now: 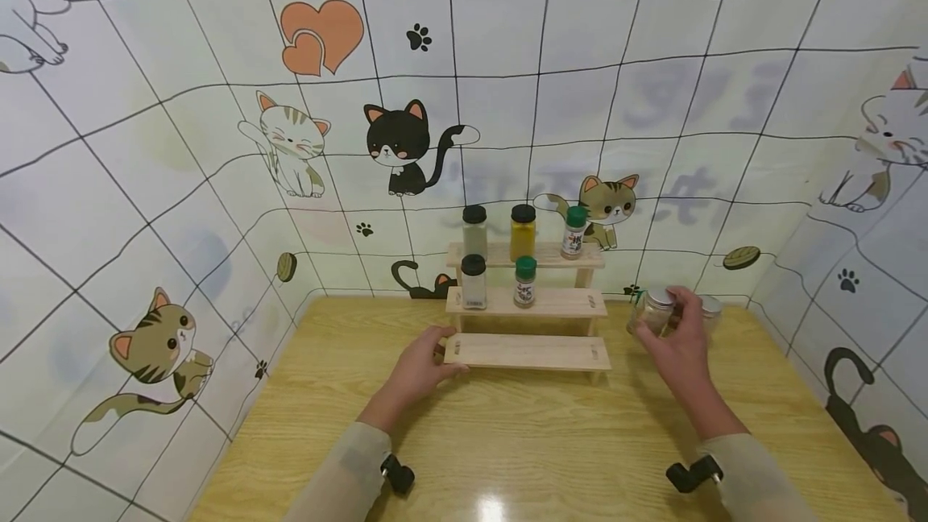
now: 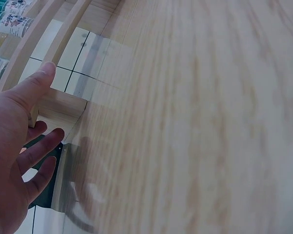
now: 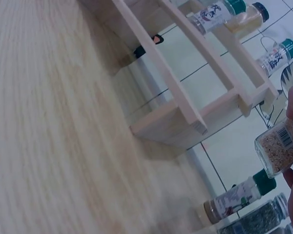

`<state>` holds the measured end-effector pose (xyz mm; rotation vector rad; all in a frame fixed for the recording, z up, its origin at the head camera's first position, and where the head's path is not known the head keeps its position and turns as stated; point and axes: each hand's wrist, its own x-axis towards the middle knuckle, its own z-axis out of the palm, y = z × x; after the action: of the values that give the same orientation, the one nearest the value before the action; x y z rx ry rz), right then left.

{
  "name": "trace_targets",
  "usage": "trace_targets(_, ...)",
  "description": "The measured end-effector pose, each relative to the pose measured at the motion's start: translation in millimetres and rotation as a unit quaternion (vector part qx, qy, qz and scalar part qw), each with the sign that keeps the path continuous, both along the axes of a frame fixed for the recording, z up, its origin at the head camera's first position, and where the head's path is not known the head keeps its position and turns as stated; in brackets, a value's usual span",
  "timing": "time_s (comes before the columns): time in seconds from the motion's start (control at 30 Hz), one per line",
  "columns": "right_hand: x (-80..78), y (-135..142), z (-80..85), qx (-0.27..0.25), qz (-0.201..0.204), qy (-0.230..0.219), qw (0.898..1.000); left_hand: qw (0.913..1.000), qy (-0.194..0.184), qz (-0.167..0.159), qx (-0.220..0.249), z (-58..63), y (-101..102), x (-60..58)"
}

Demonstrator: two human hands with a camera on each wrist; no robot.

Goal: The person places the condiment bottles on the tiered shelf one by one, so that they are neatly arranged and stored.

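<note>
My left hand (image 1: 418,365) holds the left end of a three-step wooden rack (image 1: 525,351) at its lowest step. In the left wrist view the thumb (image 2: 33,87) lies along the board's edge, with the other fingers spread below it. To the right of the rack, my right hand (image 1: 684,349) grips a small glass spice jar (image 3: 276,148) between thumb and fingers. Tan, grainy contents and a barcode label show through its side, and a silver lid (image 1: 660,297) tops it. The lowest step bears nothing.
On the upper steps stand black-capped shakers, one holding yellow powder (image 1: 523,236), and green-capped bottles (image 1: 525,282). Beyond my right hand are another green-capped bottle (image 3: 232,201), a dark-filled jar (image 3: 256,219) and a silver-lidded jar (image 1: 711,311). A cat-printed wall covering (image 1: 500,103) closes the table's back.
</note>
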<state>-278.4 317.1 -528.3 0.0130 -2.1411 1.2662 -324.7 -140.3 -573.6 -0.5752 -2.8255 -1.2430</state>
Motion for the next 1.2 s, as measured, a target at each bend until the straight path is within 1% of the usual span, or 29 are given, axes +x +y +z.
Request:
trace_targets(0.3,-15.8,-16.9,17.9,-0.008,0.02,0.018,1.0,1.0,-0.004,0.002,-0.002,-0.1,0.3,0.0)
trace_targets(0.53,-22.7,-33.1,28.4,0.0,0.044,-0.001,0.999,1.0,-0.008,0.001,0.003,2.9,0.6,2.2)
trace_targets(0.7,-28.8,-45.7,35.8,0.002,0.066,0.005,0.998,1.0,-0.009,0.002,0.0,4.3,0.5,3.2)
trace_targets(0.87,-38.3,-54.2,38.8,0.007,0.096,0.016,0.995,0.9999,-0.011,0.002,-0.001,3.4,-0.1,3.0)
trace_targets(1.07,-47.6,-63.4,39.9,0.009,0.125,0.006,0.992,0.9999,-0.013,0.002,-0.011,0.0,-1.2,1.1)
trace_targets(1.2,-51.2,-70.5,41.6,0.003,0.135,0.004,0.991,0.9999,-0.014,0.002,-0.007,1.7,-0.7,1.8)
